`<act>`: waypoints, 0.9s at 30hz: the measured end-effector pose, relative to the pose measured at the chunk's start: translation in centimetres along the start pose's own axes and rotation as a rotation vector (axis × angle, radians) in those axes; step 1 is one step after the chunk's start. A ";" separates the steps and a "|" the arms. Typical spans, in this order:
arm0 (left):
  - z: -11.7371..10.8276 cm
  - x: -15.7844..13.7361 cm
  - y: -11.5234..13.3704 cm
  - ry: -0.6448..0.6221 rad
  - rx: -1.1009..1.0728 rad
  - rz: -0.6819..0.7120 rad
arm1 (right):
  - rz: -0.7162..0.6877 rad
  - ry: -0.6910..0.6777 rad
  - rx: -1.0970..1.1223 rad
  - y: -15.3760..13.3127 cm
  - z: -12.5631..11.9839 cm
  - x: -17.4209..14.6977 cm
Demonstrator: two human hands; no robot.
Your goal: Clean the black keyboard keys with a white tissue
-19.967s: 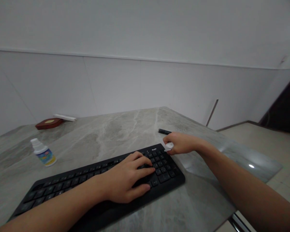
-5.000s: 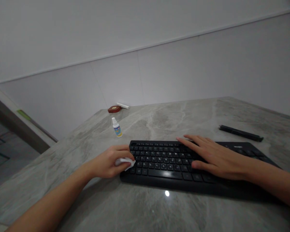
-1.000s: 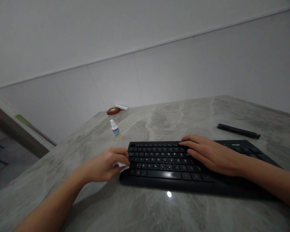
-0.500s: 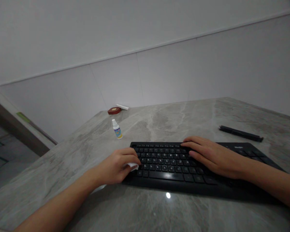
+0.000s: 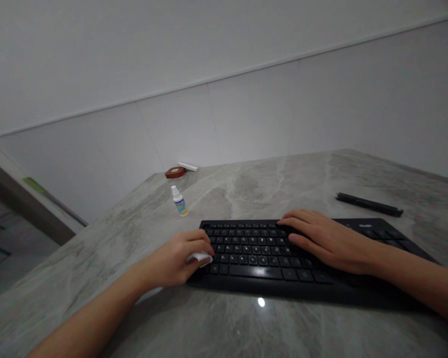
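A black keyboard [image 5: 254,272] lies on the grey marbled table in front of me. My left hand [image 5: 186,256] is closed round a crumpled white wipe [image 5: 200,257], which shows between thumb and fingers at the keyboard's left end. Its fingertips touch the leftmost keys. My right hand [image 5: 317,241] rests over the right part of the keyboard, fingers stretched out and holding nothing, with the fingertips near the top row. Some keys beneath this hand are hidden.
A small white spray bottle [image 5: 179,201] with a coloured label stands beyond the keyboard's left corner. Farther back lie a dark red case [image 5: 175,172] and a flat white object [image 5: 188,166] by the wall. A black, rod-like folded object [image 5: 369,204] lies at the right.
My left hand has shifted slightly left at the keyboard's edge, and a little more of the wipe shows. The right hand stays in nearly the same place. The view has moved slightly.
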State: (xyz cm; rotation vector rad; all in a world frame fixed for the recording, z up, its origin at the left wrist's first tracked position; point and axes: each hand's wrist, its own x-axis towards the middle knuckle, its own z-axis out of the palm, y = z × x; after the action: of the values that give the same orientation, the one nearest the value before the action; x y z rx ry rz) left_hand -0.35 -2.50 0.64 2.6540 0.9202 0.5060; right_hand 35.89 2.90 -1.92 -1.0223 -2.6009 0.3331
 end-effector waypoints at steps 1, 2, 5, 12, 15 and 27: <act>0.2 0.0 -0.1 0.006 -0.012 0.005 | 0.001 -0.005 -0.002 0.0 0.0 0.0; 0.3 -0.1 -0.2 0.010 -0.024 0.008 | 0.001 -0.009 -0.006 0.0 0.0 0.0; 0.5 -0.1 -0.4 0.008 -0.036 -0.008 | 0.001 -0.014 -0.016 0.0 0.0 0.0; -0.2 0.0 0.0 -0.043 -0.007 -0.124 | 0.006 -0.004 -0.004 0.2 0.2 0.1; -0.7 -0.2 0.0 -0.058 0.005 -0.136 | 0.005 -0.008 -0.006 0.1 0.2 0.1; 0.4 -0.1 -0.6 0.017 -0.016 -0.011 | -0.001 -0.008 -0.009 0.2 0.3 0.0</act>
State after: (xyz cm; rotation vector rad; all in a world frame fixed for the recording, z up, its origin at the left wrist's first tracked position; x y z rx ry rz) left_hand -0.62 -2.15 -0.01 2.6326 0.9315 0.5315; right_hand 35.90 3.04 -2.22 -1.0253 -2.6120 0.3257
